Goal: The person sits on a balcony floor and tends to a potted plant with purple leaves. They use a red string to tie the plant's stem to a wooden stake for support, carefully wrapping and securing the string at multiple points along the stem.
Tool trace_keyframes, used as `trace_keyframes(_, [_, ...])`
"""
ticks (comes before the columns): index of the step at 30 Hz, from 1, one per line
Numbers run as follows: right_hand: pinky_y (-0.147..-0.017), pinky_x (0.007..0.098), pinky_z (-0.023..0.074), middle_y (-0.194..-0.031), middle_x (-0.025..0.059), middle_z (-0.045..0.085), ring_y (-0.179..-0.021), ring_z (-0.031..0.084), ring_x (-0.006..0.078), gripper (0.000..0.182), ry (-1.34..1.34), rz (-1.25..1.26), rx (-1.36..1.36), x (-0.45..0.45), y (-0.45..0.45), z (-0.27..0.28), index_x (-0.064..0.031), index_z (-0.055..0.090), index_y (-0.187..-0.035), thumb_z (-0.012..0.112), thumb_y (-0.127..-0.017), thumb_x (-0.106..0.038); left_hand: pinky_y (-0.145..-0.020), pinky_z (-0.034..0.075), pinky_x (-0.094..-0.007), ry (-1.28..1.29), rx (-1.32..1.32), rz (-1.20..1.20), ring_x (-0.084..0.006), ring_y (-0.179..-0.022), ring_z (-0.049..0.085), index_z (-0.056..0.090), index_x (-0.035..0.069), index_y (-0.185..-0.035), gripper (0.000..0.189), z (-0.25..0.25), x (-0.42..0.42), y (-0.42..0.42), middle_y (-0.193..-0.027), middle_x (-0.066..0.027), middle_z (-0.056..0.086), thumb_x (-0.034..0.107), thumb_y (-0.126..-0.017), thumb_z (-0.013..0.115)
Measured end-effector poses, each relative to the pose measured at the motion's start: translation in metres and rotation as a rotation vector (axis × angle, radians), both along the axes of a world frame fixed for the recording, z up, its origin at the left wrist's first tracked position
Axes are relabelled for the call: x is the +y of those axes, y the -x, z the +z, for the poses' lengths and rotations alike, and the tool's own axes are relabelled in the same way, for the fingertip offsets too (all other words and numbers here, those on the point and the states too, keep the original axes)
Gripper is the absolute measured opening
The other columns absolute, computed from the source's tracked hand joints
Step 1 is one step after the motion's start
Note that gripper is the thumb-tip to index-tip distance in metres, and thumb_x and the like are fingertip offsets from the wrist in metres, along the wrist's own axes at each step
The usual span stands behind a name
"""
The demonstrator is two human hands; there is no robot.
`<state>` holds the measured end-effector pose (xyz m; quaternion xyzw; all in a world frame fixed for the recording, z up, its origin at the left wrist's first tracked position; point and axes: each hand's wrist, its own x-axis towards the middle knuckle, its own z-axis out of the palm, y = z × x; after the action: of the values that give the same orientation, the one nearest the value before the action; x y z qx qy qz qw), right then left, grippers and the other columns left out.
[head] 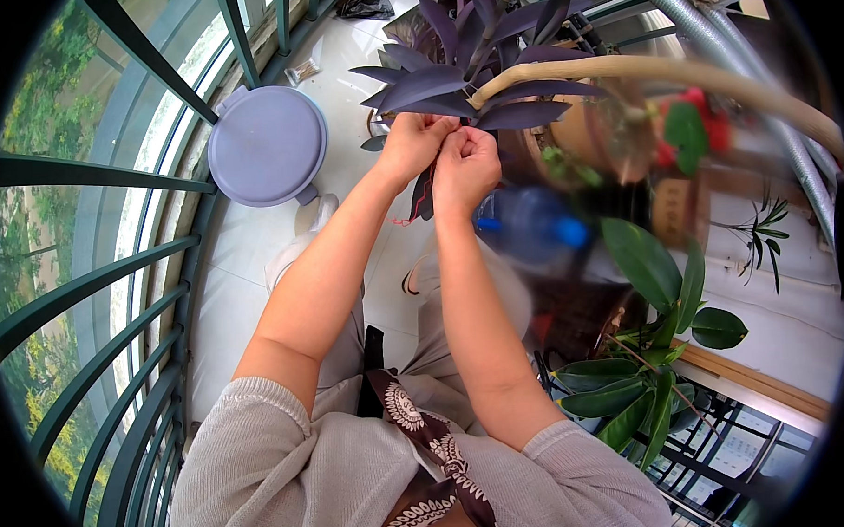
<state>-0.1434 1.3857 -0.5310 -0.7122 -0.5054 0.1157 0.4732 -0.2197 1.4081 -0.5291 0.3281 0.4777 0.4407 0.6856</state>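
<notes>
My left hand (412,147) and my right hand (466,170) meet just under the leaves of a purple-leaved plant (423,86). Fingers of both are pinched around a red string (425,188), of which a little shows at the fingertips. Its loose, frayed end hangs below, over a dark strip. What the string passes around is hidden by my fingers and the leaves. Right above my hands is the end of a curved wooden stick (596,66), which reaches across to the right.
Green metal railings (98,178) curve along the left. A round grey-lidded bin (268,147) stands beside them. To the right are a blue plastic bottle (532,221), blurred red flowers (693,128), a broad-leaved green plant (641,263) and silver pipes (735,57).
</notes>
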Motion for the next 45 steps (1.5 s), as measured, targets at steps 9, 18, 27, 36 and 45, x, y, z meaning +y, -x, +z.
trace_keyframes(9, [-0.053, 0.0217, 0.0419, -0.064, 0.0027, 0.057, -0.055, 0.050, 0.0075, 0.009, -0.143, -0.086, 0.266, 0.000, -0.001, 0.003, 0.0038, 0.056, -0.079, 0.055, -0.081, -0.005, -0.071, 0.044, -0.0241, -0.159, 0.055, 0.092, -0.0088, -0.079, 0.056, 0.060, -0.001, -0.096, 0.014, -0.019, 0.005, -0.005, -0.087, -0.0027, 0.062, 0.007, -0.087, 0.054])
trace_keyframes(18, [-0.060, 0.0226, 0.0439, -0.071, 0.0053, 0.058, -0.063, 0.052, 0.0092, 0.012, -0.148, -0.185, 0.423, -0.003, -0.006, 0.009, 0.0041, 0.053, -0.082, 0.053, -0.084, -0.008, -0.064, 0.042, -0.0253, -0.218, 0.041, 0.223, -0.0082, -0.072, 0.054, 0.062, 0.002, -0.092, 0.012, -0.041, 0.009, -0.012, -0.080, -0.0025, 0.063, 0.010, -0.084, 0.058])
trace_keyframes(27, [-0.057, 0.0204, 0.0415, -0.069, 0.0031, 0.056, -0.061, 0.050, 0.0066, 0.009, -0.167, -0.076, 0.458, -0.006, -0.013, 0.009, 0.0035, 0.054, -0.083, 0.052, -0.084, -0.005, -0.070, 0.042, -0.0231, 0.026, 0.001, -0.028, -0.0070, -0.077, 0.054, 0.064, 0.002, -0.092, 0.016, -0.010, 0.003, 0.001, -0.083, -0.0010, 0.063, 0.016, -0.084, 0.061])
trace_keyframes(36, [-0.059, 0.0234, 0.0396, -0.074, 0.0026, 0.053, -0.063, 0.047, 0.0098, 0.011, -0.068, -0.012, 0.323, -0.015, -0.031, 0.007, -0.0003, 0.058, -0.089, 0.055, -0.083, -0.009, -0.069, 0.044, -0.0204, 0.058, -0.062, -0.059, -0.0052, -0.076, 0.055, 0.065, 0.002, -0.092, 0.016, -0.004, 0.000, 0.001, -0.085, -0.0006, 0.064, 0.015, -0.083, 0.063])
trace_keyframes(45, [-0.079, 0.0382, 0.0378, -0.088, 0.0077, 0.050, -0.089, 0.046, 0.0280, 0.016, 0.040, 0.025, -0.353, -0.006, -0.040, 0.031, -0.0105, 0.067, -0.076, 0.066, -0.073, -0.026, -0.068, 0.045, -0.0207, 0.035, -0.030, -0.042, -0.0059, -0.075, 0.056, 0.064, 0.001, -0.094, 0.016, -0.010, 0.001, -0.001, -0.084, -0.0010, 0.064, 0.014, -0.084, 0.061])
